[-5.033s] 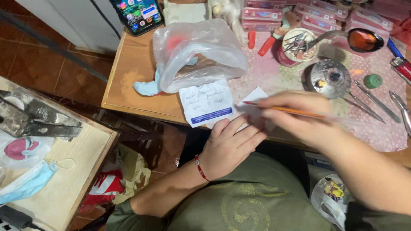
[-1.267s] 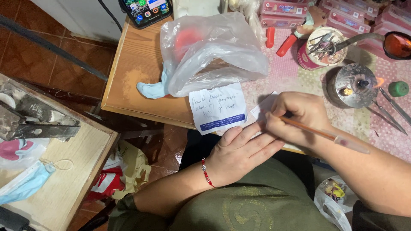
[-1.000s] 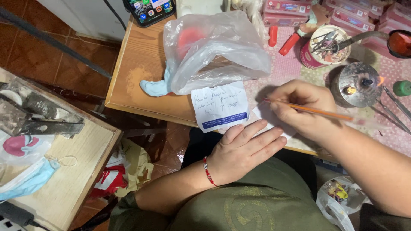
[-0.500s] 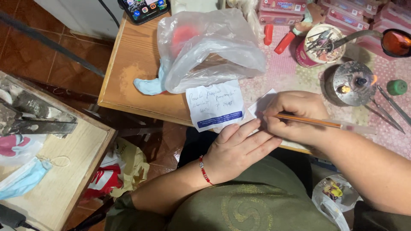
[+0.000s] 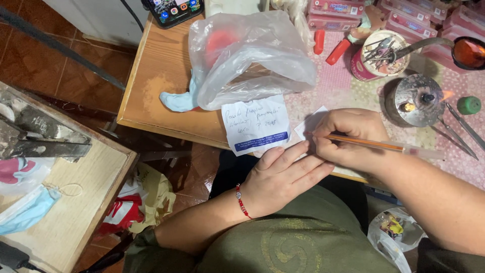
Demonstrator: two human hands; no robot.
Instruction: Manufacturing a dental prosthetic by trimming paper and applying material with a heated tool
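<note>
Since the right hand is pinched shut around an orange pencil, that's the thing to think about: light, stiff, thin, probably a bit slick on the painted shaft. The fingers grip it low near the writing end, which looks like the sensible spot for control, and the long back end sticks out to the right over the forearm.

Its tip sits on a small white paper slip poking out just past the knuckles. Paper like that is flimsy and slides easily, so I'd guess it wants pinning down flat rather than gripping. The left hand does about that: open, fingers spread and flat, resting at the near edge of the tabletop with fingertips touching the right hand. It holds nothing.

Just beyond the left hand's fingertips lies a second paper, a handwritten note with a blue strip at the bottom.

Counts, as far as I can see:
- one pencil
- two pieces of paper
- one clear plastic bag, beyond the note, soft and crinkly
- one small metal burner with a lit flame, beyond the right hand; hot, keep paper off it
- one pink tin of tools
- one green cap
- one phone, far side from the left hand
</note>
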